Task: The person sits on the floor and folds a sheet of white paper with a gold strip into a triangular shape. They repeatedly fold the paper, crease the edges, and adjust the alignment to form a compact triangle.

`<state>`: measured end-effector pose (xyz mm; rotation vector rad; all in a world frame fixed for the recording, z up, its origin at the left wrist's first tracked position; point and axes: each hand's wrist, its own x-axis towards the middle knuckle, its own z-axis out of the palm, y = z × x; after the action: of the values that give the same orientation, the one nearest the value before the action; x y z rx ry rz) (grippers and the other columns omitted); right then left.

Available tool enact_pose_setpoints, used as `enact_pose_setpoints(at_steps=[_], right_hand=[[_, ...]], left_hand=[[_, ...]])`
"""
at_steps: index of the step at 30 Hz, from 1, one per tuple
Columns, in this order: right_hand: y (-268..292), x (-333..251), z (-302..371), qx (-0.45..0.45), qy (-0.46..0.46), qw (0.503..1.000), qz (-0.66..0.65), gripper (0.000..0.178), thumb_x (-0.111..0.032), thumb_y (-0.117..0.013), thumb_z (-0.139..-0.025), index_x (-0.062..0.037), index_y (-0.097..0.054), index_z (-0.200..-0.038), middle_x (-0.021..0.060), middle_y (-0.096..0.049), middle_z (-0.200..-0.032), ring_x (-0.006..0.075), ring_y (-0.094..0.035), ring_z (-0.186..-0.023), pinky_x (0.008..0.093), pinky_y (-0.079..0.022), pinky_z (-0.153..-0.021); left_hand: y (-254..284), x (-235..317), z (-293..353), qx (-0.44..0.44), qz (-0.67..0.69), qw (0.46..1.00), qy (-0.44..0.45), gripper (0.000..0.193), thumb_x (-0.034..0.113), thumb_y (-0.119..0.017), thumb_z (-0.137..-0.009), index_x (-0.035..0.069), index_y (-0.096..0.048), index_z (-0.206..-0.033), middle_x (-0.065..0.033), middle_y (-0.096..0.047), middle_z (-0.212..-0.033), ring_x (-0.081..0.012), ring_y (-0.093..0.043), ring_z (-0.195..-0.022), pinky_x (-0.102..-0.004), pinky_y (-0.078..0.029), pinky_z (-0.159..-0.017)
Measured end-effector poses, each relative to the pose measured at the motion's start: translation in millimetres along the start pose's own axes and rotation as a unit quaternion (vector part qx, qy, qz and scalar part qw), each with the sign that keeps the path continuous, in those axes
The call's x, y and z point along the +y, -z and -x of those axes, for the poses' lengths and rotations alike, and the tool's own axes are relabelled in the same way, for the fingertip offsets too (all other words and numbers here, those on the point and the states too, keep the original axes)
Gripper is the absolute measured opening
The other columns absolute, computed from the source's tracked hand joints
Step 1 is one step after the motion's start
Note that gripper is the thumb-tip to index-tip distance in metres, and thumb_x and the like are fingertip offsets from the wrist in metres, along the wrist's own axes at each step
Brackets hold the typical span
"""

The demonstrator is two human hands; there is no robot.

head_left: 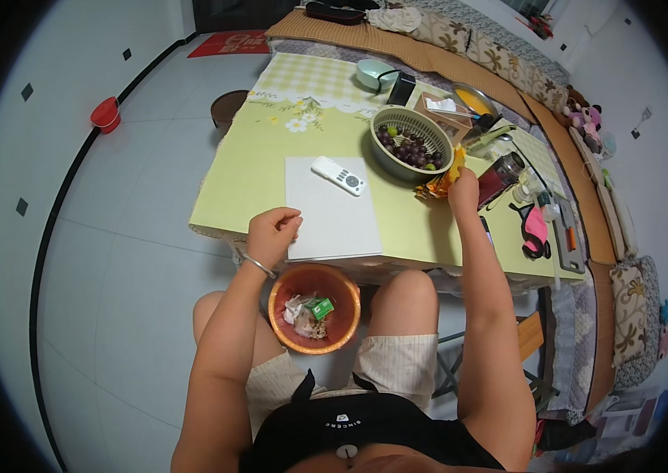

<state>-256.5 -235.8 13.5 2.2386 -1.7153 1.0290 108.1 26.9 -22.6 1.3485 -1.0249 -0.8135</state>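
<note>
A: What is not clear near the right hand (pixel 464 189)?

B: It covers part of the yellow-orange crumpled thing (pixel 442 180). I cannot tell what the thing is, or how the fingers close on it.

A: And the left hand (pixel 273 232)?

B: It is curled at the edge of the white sheet (pixel 330 213). If something is inside the fist, it is hidden.

A: The dark fruits in the colander (pixel 411 146)?

B: Too small to tell the kind. The scraps in the orange bin (pixel 315 307) are also unclear, and the table edge hides the far rim of the bin.
</note>
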Motion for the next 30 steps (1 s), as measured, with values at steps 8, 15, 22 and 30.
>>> enact_pose_setpoints(at_steps=[8, 15, 22, 30], right_hand=[[-30, 2, -21, -0.266, -0.087, 0.959, 0.049, 0.027, -0.006, -0.056, -0.086, 0.0021, -0.065, -0.11, 0.0239, -0.067, -0.113, 0.0421, -0.063, -0.106, 0.0461, -0.051, -0.091], [0, -34, -4, -0.081, -0.093, 0.992, 0.035, 0.022, -0.015, -0.059, -0.09, -0.0024, -0.065, -0.108, 0.0189, -0.069, -0.105, 0.0375, -0.065, -0.099, 0.0443, -0.051, -0.085], [-4, -101, 51, -0.092, 0.169, 0.962, -0.192, 0.026, -0.022, -0.07, -0.085, -0.005, -0.065, -0.105, 0.0133, -0.068, -0.101, 0.0326, -0.065, -0.097, 0.0433, -0.051, -0.083], [-66, -185, 42, -0.223, 0.176, 0.953, -0.11, 0.032, -0.019, -0.073, -0.078, -0.0033, -0.064, -0.105, 0.0167, -0.068, -0.1, 0.0351, -0.062, -0.099, 0.0465, -0.048, -0.087]], left_hand=[[-4, 1, -2, -0.013, -0.257, 0.932, -0.254, 0.026, 0.021, -0.08, -0.076, 0.003, -0.072, -0.093, -0.0112, -0.069, -0.086, -0.0269, -0.065, -0.079, -0.0365, -0.053, -0.073], [-10, 9, 8, -0.114, -0.369, 0.878, -0.281, 0.042, 0.032, -0.086, -0.064, 0.004, -0.07, -0.091, -0.0111, -0.065, -0.098, -0.0311, -0.06, -0.099, -0.0411, -0.05, -0.086], [-20, 15, 11, -0.131, -0.421, 0.858, -0.265, 0.047, 0.029, -0.088, -0.06, 0.006, -0.068, -0.097, -0.011, -0.063, -0.106, -0.0305, -0.058, -0.104, -0.0421, -0.048, -0.088], [-18, 12, 9, -0.124, -0.41, 0.856, -0.288, 0.043, 0.029, -0.086, -0.062, 0.006, -0.067, -0.093, -0.009, -0.062, -0.102, -0.0281, -0.057, -0.103, -0.0413, -0.047, -0.087]])
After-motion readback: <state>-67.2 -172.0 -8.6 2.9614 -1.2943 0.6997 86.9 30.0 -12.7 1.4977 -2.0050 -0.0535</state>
